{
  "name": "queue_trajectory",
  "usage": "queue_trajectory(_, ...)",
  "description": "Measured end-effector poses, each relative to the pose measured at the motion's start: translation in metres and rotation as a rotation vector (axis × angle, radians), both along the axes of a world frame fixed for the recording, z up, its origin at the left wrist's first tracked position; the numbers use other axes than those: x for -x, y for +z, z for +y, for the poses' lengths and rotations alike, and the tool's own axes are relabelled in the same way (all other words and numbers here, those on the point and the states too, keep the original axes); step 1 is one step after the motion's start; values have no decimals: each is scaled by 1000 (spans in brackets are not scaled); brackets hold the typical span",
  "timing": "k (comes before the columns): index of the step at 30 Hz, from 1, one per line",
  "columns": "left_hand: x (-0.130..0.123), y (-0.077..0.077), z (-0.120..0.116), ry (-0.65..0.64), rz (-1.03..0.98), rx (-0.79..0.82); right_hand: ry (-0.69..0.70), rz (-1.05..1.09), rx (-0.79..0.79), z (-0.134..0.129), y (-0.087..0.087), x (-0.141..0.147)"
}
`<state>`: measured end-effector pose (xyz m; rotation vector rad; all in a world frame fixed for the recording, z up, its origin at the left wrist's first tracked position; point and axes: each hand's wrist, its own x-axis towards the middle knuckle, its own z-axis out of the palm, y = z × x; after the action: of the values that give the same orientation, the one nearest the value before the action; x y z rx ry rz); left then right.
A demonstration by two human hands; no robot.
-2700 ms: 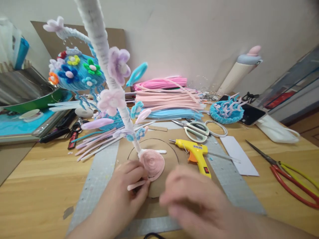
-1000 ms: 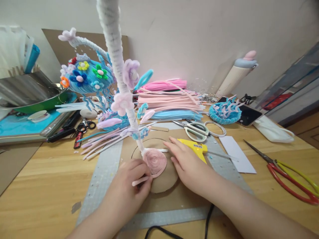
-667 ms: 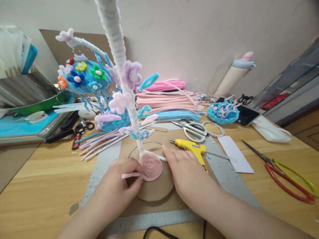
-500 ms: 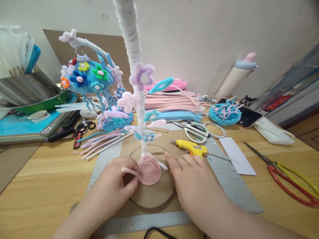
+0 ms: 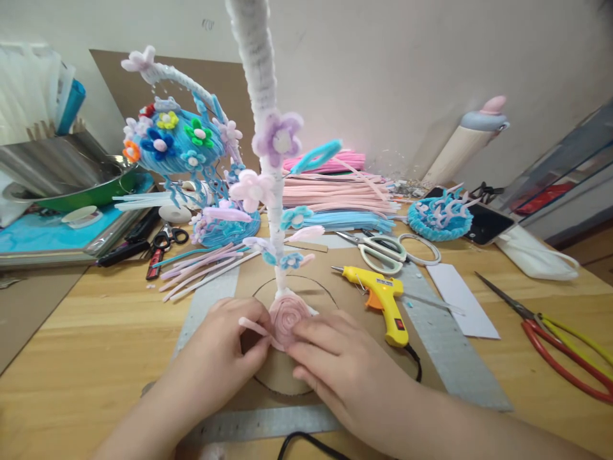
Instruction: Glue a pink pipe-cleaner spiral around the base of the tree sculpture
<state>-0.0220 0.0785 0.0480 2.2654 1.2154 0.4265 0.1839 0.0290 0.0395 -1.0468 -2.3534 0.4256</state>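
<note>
A tall white pipe-cleaner stem [image 5: 261, 83] with pastel flowers rises from a pink spiral base [image 5: 287, 316], which sits on a round cardboard disc [image 5: 275, 377]. My left hand [image 5: 225, 354] pinches the loose pink pipe-cleaner tail [image 5: 253, 327] at the left side of the spiral. My right hand [image 5: 335, 367] lies flat, its fingers pressing on the front right part of the spiral and the disc.
A yellow glue gun [image 5: 383, 300] lies just right of my hands, white-handled scissors [image 5: 387, 249] behind it, red-handled scissors [image 5: 560, 332] far right. Bundles of pink and blue pipe cleaners [image 5: 335, 198], a blue flowered basket [image 5: 177, 140] and a blue woven disc [image 5: 440, 214] fill the back.
My right hand has come from beside the glue gun onto the pink spiral. The stem has turned and now stands more upright. My left hand keeps hold of the pink tail.
</note>
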Motion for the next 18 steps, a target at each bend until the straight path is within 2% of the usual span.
queue_trajectory(2,0,1,-1,-4,22,-5,29,-32,-42,1,-4,2)
queue_trajectory(9,-1,4,-3,-49,79,-30,25,-96,-42,-2,-10,4)
queue_trajectory(18,-2,6,-5,-61,124,-58,30,-184,13,-6,-14,7)
